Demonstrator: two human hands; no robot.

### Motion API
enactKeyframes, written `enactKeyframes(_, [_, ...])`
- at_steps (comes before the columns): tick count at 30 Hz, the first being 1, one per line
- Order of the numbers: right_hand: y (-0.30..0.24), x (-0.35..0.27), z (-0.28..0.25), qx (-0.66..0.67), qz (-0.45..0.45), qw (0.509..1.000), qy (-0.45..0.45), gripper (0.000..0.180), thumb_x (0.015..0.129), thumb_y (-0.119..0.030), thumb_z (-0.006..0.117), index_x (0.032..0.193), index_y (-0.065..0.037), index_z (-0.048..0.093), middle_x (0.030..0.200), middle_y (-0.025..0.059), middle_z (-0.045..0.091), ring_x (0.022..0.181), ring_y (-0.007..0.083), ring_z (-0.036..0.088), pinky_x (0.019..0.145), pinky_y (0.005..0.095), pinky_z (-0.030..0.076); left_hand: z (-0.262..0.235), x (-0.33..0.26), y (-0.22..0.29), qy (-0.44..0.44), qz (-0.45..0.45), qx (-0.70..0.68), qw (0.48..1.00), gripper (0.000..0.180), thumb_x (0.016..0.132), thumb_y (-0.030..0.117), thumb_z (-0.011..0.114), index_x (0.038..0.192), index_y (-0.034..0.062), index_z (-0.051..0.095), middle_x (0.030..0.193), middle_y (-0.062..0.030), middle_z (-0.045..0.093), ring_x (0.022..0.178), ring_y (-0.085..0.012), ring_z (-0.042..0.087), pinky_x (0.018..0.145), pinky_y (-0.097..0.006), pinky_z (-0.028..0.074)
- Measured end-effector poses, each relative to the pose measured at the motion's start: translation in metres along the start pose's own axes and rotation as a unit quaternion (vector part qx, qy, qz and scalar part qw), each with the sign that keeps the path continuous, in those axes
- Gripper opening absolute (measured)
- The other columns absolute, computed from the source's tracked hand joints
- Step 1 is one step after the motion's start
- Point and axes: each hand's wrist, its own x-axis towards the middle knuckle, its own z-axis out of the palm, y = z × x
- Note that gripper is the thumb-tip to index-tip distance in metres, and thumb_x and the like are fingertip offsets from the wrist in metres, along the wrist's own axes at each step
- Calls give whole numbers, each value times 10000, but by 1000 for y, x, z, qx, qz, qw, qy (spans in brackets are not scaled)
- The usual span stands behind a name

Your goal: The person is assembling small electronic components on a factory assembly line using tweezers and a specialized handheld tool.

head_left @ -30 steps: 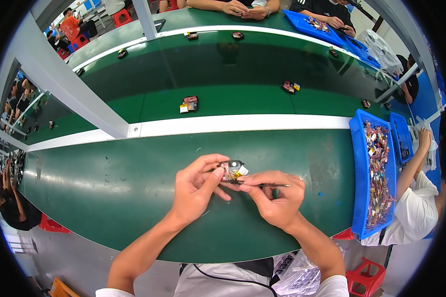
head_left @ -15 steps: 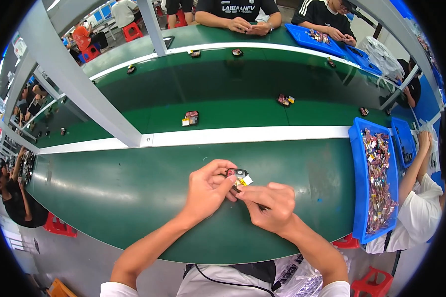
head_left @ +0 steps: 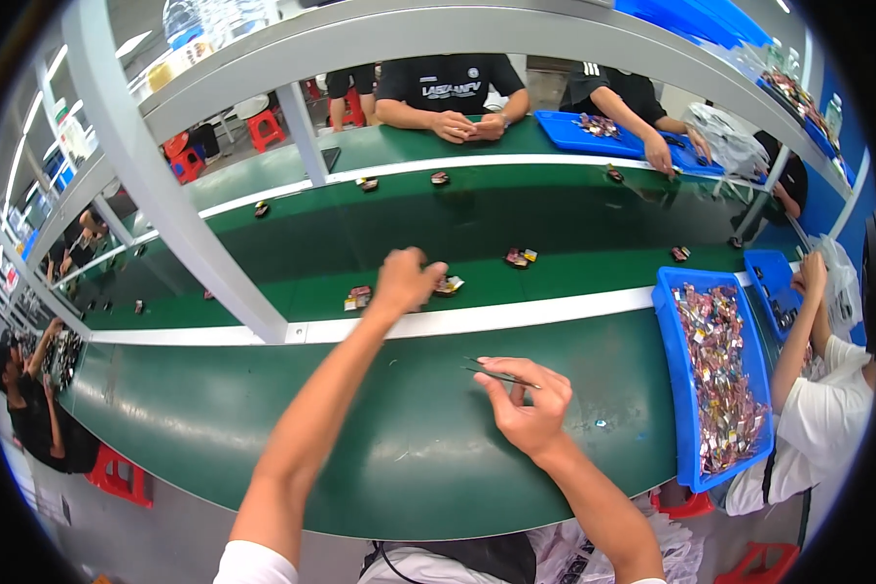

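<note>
Stretched forward over the dark green belt (head_left: pixel 360 234), my left hand (head_left: pixel 404 282) has its fingers closed at a small black electronic assembly with a white and yellow tab (head_left: pixel 449 285). The fingers partly hide this piece. Just left of that hand, another such assembly (head_left: pixel 357 298) rests on the belt. My right hand (head_left: pixel 535 404) is above the green worktable (head_left: pixel 438 457), holding dark tweezers (head_left: pixel 506 377) between thumb and fingers. Their tips point left and stand apart, with nothing between them.
A blue tray (head_left: pixel 667 360) full of small wired parts stands at the right, beside a smaller blue tray (head_left: pixel 764 282). A white rail (head_left: pixel 516 310) separates worktable from belt. A grey post (head_left: pixel 156 175) rises at the left. Several assemblies lie along the belt; co-workers sit around.
My left hand has moved from the table's middle to the belt with the assembly. My right hand has come away from it, tweezers in hand. The view has tilted up.
</note>
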Motion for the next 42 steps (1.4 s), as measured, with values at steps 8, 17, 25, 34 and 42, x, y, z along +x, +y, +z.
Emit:
enactKeyframes(8, [-3, 3, -1, -10, -27, 999, -27, 204, 722, 27, 818, 885, -54, 726, 927, 65, 777, 376, 66, 411, 423, 229, 354, -108, 18, -74, -87, 56, 179, 978, 189, 718, 91, 791, 893, 23, 776, 790, -122, 748, 727, -213, 723, 713, -323, 557])
enactKeyframes(17, [6, -5, 4, -9, -38, 999, -6, 189, 735, -45, 839, 886, -76, 731, 908, 53, 770, 428, 147, 554, 477, 273, 459, -107, 25, -91, -197, 41, 93, 975, 192, 690, -2, 788, 869, 2, 718, 728, -38, 684, 685, -111, 638, 645, -292, 529])
enactKeyframes(25, [6, -11, 2, -37, -34, 999, -4, 144, 770, -81, 815, 868, -74, 710, 862, 24, 734, 524, 200, 609, 501, 298, 473, -111, 31, -119, -195, 35, 108, 974, 133, 646, -7, 761, 759, 4, 692, 657, -35, 663, 622, -107, 630, 601, -292, 525])
enactKeyframes(34, [5, -13, 2, -7, -19, 1000, -14, 123, 838, -107, 749, 895, -78, 645, 814, 34, 688, 517, 231, 561, 508, 341, 442, -132, -4, -111, -61, 104, 76, 990, 101, 707, -121, 607, 753, -44, 560, 599, -84, 606, 504, -151, 629, 478, -284, 481])
enactKeyframes(42, [1, -7, -1, 63, 104, 992, -23, 162, 824, -109, 759, 923, -46, 647, 827, 68, 712, 500, 206, 540, 517, 341, 433, -84, -124, -5, -120, -56, -176, 975, 208, 965, 89, 653, 1121, -46, 682, 797, -99, 714, 523, -101, 579, 449, -214, 404])
